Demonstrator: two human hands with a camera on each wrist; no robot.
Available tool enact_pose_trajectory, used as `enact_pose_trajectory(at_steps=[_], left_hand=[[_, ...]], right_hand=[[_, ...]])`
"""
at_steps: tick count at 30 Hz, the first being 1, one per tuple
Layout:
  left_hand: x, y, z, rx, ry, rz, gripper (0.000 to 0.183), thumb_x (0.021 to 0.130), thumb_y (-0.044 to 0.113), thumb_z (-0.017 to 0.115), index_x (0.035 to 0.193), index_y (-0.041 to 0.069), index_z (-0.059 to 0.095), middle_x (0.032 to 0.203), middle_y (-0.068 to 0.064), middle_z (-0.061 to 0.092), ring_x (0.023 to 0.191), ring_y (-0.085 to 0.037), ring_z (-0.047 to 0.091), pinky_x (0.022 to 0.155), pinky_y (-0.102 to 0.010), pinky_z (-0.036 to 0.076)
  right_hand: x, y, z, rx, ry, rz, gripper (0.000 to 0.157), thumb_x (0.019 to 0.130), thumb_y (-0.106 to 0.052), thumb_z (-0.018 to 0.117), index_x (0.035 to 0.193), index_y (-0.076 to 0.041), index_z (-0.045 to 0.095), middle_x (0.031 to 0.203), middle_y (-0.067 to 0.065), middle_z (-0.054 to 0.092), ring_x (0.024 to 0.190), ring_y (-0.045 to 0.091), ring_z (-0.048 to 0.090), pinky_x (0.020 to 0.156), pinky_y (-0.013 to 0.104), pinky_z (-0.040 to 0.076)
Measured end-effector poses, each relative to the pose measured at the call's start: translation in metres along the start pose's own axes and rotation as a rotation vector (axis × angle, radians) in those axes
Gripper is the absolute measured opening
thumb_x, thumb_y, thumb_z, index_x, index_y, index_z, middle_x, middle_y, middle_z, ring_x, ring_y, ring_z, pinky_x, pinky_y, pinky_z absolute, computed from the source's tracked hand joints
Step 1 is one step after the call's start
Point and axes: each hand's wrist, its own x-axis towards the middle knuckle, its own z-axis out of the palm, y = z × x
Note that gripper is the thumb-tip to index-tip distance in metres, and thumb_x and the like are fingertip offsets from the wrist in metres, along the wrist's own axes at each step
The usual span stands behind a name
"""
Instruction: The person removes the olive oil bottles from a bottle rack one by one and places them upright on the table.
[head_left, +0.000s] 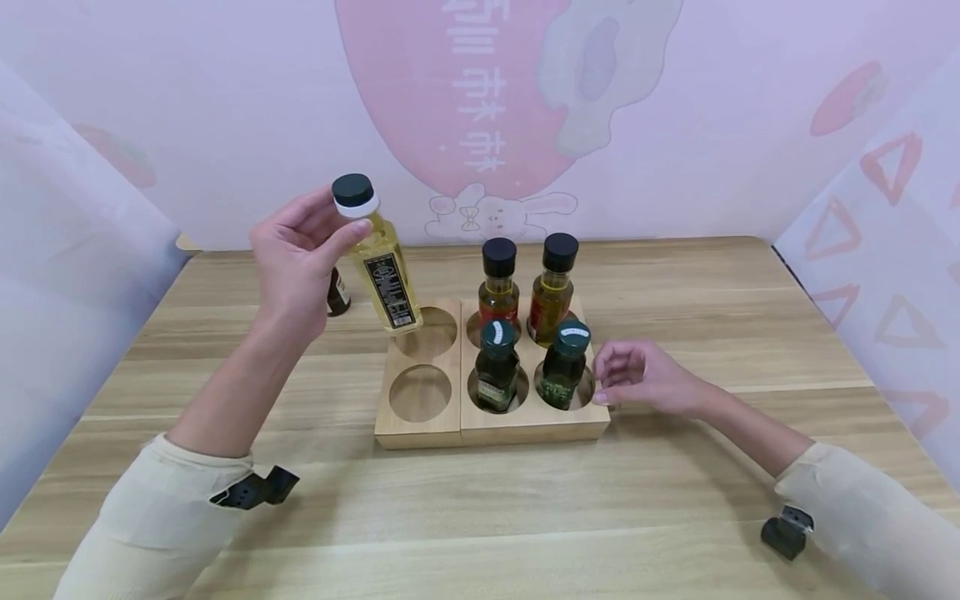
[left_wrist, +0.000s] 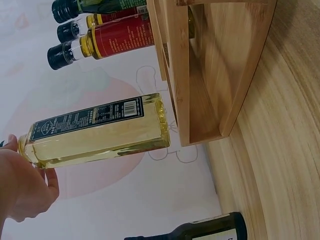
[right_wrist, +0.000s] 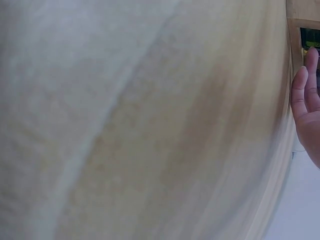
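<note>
My left hand (head_left: 296, 250) grips a clear bottle of pale yellow oil (left_wrist: 100, 131) by its neck, just under the dark cap. Tilted a little, the bottle hangs with its base over the back left hole of the wooden bottle rack (head_left: 536, 433); its black label faces me. At the rack's right side rests my right hand (head_left: 648, 379), fingers loosely bent and fingertips right at the edge. In the right wrist view, those fingers (right_wrist: 299, 92) reach along the rack's side.
Two black-capped oil bottles with red labels (head_left: 553, 304) fill back holes of the rack. Two dark green-capped bottles (head_left: 562, 367) stand in front of them. The front left hole (head_left: 420, 393) shows bare wood. Behind my left hand, a dark bottle (head_left: 339, 293) stands on the table.
</note>
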Motion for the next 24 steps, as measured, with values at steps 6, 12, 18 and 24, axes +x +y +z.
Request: enact_pose_trajectory(at_steps=[6,12,18,24], left_hand=[[0.002,0.002,-0.005,0.006,0.014,-0.002,0.039,0.085,-0.022,0.071,0.113,0.003,0.077,0.100,-0.004,0.080,0.079,-0.011,0.073,0.084,-0.023,0.061],[0.006,0.004,-0.009,-0.062,0.034,-0.030,0.035,0.083,-0.019,0.075,0.113,-0.002,0.076,0.099,-0.007,0.080,0.079,-0.014,0.073,0.083,-0.024,0.061],[0.011,0.001,-0.014,-0.079,0.070,-0.058,0.034,0.081,-0.019,0.077,0.112,-0.003,0.076,0.098,-0.008,0.080,0.079,-0.016,0.074,0.082,-0.023,0.061],[0.016,-0.004,-0.017,-0.055,0.095,-0.085,0.035,0.080,-0.017,0.080,0.112,-0.002,0.077,0.100,-0.007,0.080,0.084,-0.017,0.075,0.083,-0.023,0.061]], right_hand=[[0.001,0.000,0.001,0.003,-0.003,-0.005,0.021,0.086,0.009,0.075,0.098,0.011,0.057,0.087,0.001,0.069,0.078,0.013,0.066,0.073,0.028,0.061],[0.003,0.000,0.002,-0.004,-0.001,-0.002,0.021,0.086,0.009,0.075,0.097,0.011,0.058,0.086,0.001,0.069,0.078,0.014,0.067,0.073,0.028,0.061],[0.004,0.001,0.003,-0.002,-0.005,0.010,0.021,0.085,0.008,0.075,0.098,0.011,0.058,0.087,0.002,0.068,0.079,0.015,0.067,0.076,0.028,0.061],[0.004,0.001,0.003,-0.003,-0.004,0.006,0.021,0.086,0.008,0.075,0.098,0.011,0.058,0.087,0.002,0.068,0.079,0.015,0.066,0.075,0.028,0.061]])
